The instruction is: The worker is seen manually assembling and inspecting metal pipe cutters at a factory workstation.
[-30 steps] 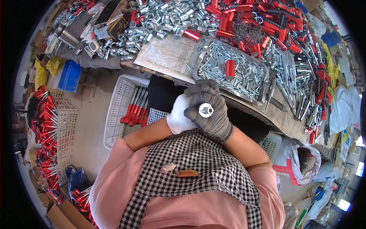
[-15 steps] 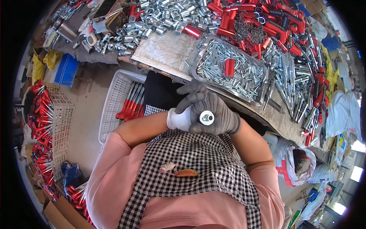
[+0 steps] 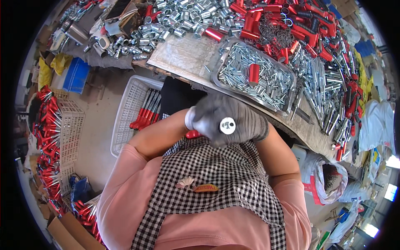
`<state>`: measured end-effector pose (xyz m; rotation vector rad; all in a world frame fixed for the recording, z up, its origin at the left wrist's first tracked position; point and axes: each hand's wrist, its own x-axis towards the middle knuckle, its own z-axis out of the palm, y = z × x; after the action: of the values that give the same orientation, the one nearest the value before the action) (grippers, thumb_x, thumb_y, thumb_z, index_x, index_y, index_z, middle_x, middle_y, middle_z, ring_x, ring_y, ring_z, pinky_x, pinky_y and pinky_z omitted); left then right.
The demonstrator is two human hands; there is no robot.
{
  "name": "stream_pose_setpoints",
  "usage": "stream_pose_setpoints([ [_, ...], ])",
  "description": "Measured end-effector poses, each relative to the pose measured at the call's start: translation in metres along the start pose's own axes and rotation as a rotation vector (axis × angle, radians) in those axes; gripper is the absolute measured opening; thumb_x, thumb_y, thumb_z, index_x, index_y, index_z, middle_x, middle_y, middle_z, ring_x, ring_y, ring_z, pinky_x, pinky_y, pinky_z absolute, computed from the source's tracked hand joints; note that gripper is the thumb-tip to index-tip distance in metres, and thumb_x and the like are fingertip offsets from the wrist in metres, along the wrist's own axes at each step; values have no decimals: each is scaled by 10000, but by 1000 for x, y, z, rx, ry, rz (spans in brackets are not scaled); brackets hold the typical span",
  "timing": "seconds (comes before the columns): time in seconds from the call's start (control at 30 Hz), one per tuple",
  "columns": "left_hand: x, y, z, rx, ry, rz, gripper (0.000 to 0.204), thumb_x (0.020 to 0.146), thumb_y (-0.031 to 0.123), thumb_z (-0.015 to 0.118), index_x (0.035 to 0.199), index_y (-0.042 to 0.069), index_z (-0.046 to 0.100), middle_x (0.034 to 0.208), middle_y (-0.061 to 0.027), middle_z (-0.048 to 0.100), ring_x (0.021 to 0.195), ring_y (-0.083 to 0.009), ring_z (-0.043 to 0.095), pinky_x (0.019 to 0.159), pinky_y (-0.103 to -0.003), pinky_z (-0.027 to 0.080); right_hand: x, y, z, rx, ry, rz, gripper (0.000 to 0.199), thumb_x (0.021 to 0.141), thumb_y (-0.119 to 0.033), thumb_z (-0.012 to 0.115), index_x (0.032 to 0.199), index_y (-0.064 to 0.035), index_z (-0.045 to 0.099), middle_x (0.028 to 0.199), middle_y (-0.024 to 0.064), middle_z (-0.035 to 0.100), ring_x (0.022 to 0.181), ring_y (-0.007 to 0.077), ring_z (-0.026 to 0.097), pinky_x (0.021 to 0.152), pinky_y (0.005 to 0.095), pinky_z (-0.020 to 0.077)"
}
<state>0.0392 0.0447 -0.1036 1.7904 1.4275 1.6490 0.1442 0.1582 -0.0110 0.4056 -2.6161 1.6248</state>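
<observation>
My two gloved hands meet in front of the apron. My right hand (image 3: 246,124), in a grey knit glove, is closed round a part whose round silver metal end (image 3: 227,125), with a dark hole in it, faces up; the rest is hidden in the grip. Against it lies my left hand (image 3: 206,118), in a grey glove with a white cuff, its fingers smeared by motion. A rounded red piece (image 3: 193,133) shows just below the left wrist; whether the left hand holds it, I cannot tell.
Beyond my hands, a metal tray (image 3: 215,79) of small silver pins holds a red tube (image 3: 253,74). Silver collars (image 3: 179,32), red parts (image 3: 306,33) and steel rods (image 3: 329,89) crowd the bench. A white basket (image 3: 118,121) of red-handled tools stands to the left.
My left hand's fingers, stretched out half a second ago, have drawn in and blurred against the right hand. The red piece now shows below the left wrist. The silver end stays in the right hand.
</observation>
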Motion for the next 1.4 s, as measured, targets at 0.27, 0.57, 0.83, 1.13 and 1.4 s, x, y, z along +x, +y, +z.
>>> stream_pose_setpoints([
  [0.27,4,14,31,-663,273,-426,549,791,55,720,1284,-14,488,1164,-82,607,1072,-166,607,952,-328,498,-7,13,18,-165,350,-150,150,656,-246,752,722,-120,702,891,44,662,1006,279,568,1001,456,379],
  [0.57,10,27,-44,-286,-106,-298,53,762,-12,659,794,25,641,775,-35,610,797,-221,602,806,-318,513,-34,6,29,-99,552,27,797,586,-265,893,1245,-44,502,1155,155,594,1104,338,592,902,423,503],
  [0.83,18,13,-25,-1127,324,-108,266,922,209,421,683,100,381,700,-59,433,760,-219,443,965,-514,435,-118,25,41,1039,590,541,1091,662,-489,854,1478,-6,315,1214,156,603,824,219,677,737,357,581],
  [1.13,-61,-118,104,-1507,385,-1493,507,969,370,463,1388,85,443,1428,-150,466,1267,-335,508,1102,-542,381,-190,85,73,1317,907,837,496,781,-183,684,1202,50,562,886,121,646,685,225,634,659,337,557],
  [1.4,-62,-155,177,-1593,382,-1588,462,967,362,483,1342,92,488,1358,-138,517,1207,-301,539,1046,-502,421,-169,167,104,1370,1191,1052,385,832,-88,642,1207,-63,553,1053,108,645,884,239,649,725,393,579],
])
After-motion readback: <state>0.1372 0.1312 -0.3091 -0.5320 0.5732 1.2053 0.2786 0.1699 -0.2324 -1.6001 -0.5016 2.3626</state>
